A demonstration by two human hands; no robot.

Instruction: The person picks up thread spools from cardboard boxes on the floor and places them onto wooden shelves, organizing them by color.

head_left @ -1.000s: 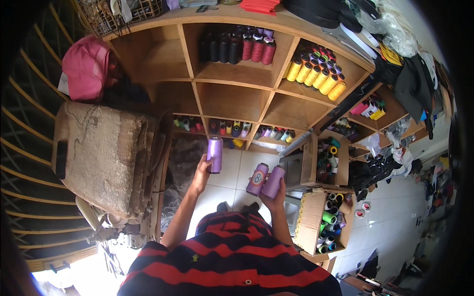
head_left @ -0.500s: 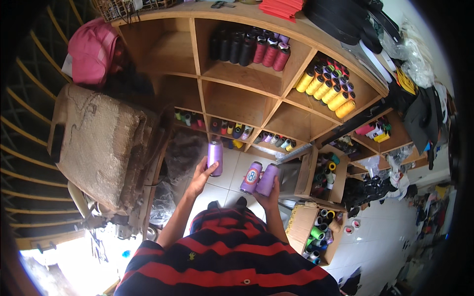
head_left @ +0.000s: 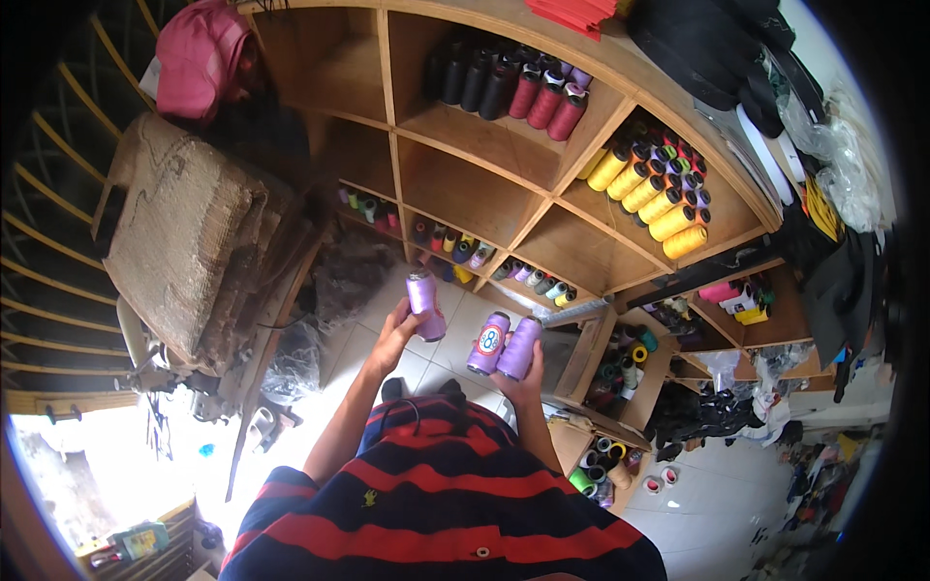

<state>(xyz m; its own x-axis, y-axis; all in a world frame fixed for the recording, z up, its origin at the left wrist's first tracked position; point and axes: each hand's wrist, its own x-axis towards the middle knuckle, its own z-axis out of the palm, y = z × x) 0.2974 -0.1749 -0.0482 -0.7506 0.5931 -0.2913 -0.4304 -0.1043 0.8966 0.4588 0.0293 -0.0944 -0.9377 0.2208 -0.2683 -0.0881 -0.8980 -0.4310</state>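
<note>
In my left hand [head_left: 391,341] is one cone of purple thread [head_left: 424,306], its fingers wrapped round the lower part and the cone tilted slightly. My right hand [head_left: 524,382] grips two more purple thread cones side by side. Of these, the left cone [head_left: 488,343] bears a round red, white and blue label, while the right cone [head_left: 520,349] shows bare purple winding. A gap separates the two hands, both held in front of my striped shirt above the tiled floor.
Ahead stands a wooden shelf unit [head_left: 472,150] with square compartments. It holds yellow thread cones [head_left: 670,215], dark red cones [head_left: 545,102] and black cones [head_left: 473,79]. A box of mixed cones [head_left: 605,474] is at my right. A sacking-covered bundle [head_left: 179,242] stands at the left.
My view has shifted, so the shelves sit higher and more floor at the lower left shows. The left cone has turned to a greater tilt. Both hands keep their hold.
</note>
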